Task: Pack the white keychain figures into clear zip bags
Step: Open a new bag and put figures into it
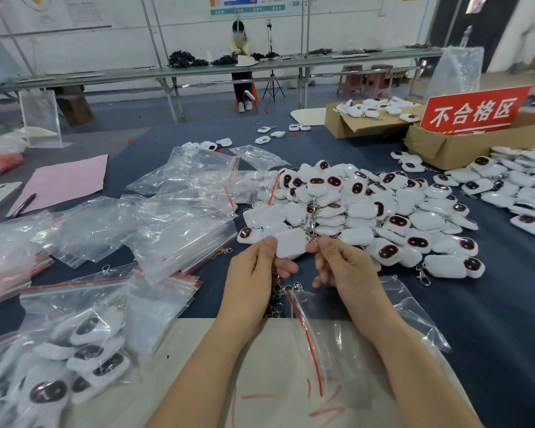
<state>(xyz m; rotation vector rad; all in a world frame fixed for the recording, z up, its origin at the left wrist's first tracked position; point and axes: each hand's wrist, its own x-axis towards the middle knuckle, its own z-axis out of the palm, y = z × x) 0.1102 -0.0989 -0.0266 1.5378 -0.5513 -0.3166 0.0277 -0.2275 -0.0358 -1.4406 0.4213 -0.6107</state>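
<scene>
Head view: a person's left hand (260,267) grips a white keychain figure (291,247) (blank back facing up) just above the dark desk (491,319), while the right hand (340,264) pinches the metal clasp (314,237) at its edge. A clear zip bag (337,335) lies under the right wrist. A heap of figures (368,208) sits just beyond; empty bags (173,223) spread to the left, with a filled bag (74,344) at near left.

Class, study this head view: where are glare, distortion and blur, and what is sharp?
Head view: light is even, shadows faint; glare streaks the empty bags; wide-angle distortion tilts the poles and bows the far bench; the filled bag at lower left is smeared; the figure between left hand and right hand is sharp.
</scene>
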